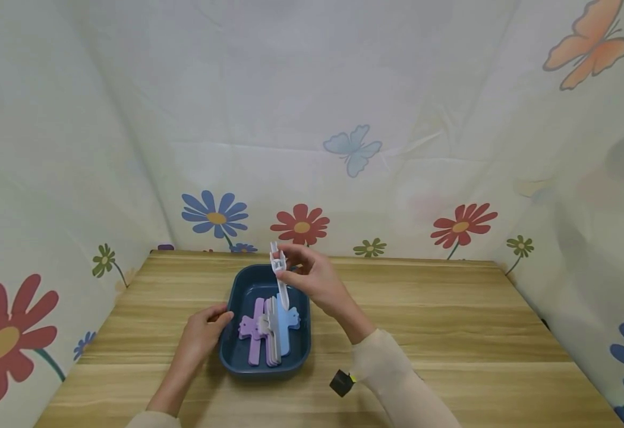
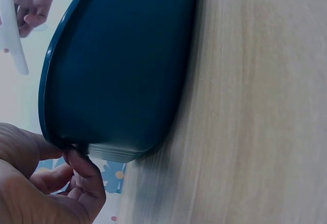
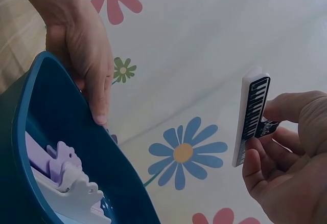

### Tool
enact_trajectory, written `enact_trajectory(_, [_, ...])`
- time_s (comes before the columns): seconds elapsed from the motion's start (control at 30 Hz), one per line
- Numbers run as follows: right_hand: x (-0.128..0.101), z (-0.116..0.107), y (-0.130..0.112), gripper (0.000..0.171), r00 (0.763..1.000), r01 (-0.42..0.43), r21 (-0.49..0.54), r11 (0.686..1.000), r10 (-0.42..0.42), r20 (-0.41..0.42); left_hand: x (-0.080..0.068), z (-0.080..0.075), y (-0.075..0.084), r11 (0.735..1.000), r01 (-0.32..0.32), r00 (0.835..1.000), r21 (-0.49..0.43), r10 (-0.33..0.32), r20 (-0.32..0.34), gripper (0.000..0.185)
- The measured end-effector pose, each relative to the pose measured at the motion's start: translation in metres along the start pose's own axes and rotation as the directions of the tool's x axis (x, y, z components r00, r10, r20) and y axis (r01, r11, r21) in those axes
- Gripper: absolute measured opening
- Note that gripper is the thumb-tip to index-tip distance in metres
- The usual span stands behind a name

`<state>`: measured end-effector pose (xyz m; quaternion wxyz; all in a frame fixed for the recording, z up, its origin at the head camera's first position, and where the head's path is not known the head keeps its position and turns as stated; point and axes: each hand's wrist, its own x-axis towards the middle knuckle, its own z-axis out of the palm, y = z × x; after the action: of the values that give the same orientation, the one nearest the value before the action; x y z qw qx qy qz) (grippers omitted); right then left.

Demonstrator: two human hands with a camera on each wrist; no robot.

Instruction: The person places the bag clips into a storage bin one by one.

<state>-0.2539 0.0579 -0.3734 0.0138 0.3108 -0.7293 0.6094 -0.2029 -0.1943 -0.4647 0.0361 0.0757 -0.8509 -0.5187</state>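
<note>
My right hand (image 1: 314, 279) pinches a white bag clip (image 1: 279, 267) between thumb and fingers, raised over the far part of a dark blue plastic basin (image 1: 228, 351). In the right wrist view the clip's face carries a black-and-white piano-key pattern. My left hand (image 2: 56, 183) grips the basin's left rim, thumb at the edge and fingers curled beneath it. Inside the basin lie several more clips: a purple clip (image 1: 255, 345) at the left, a white-grey clip (image 1: 270, 324) in the middle and a light blue clip (image 1: 283, 336) at the right.
The basin stands on a wood-grain table (image 1: 424, 315). A small black cube (image 1: 341, 383) shows beside the right sleeve. A pale flower-and-butterfly sheet (image 1: 397, 196) hangs behind the table and along its sides.
</note>
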Motion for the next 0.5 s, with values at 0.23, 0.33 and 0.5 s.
enact_trajectory(0.23, [0.001,0.002,0.003,0.048,1.000,-0.004,0.013,1.000,0.005,-0.005,0.000,0.001,0.000,1.000,0.015,1.000,0.000,-0.015,0.005,0.042])
enact_trajectory(0.33, [0.000,0.003,0.007,0.049,1.000,-0.024,0.011,1.000,0.024,-0.005,0.000,0.001,0.000,1.000,0.007,1.000,-0.002,-0.007,0.000,0.042])
enact_trajectory(0.5, [-0.002,0.005,0.015,0.049,0.999,-0.043,-0.009,0.999,0.043,0.001,0.000,0.000,0.000,1.000,0.016,1.000,0.008,-0.016,0.004,0.042])
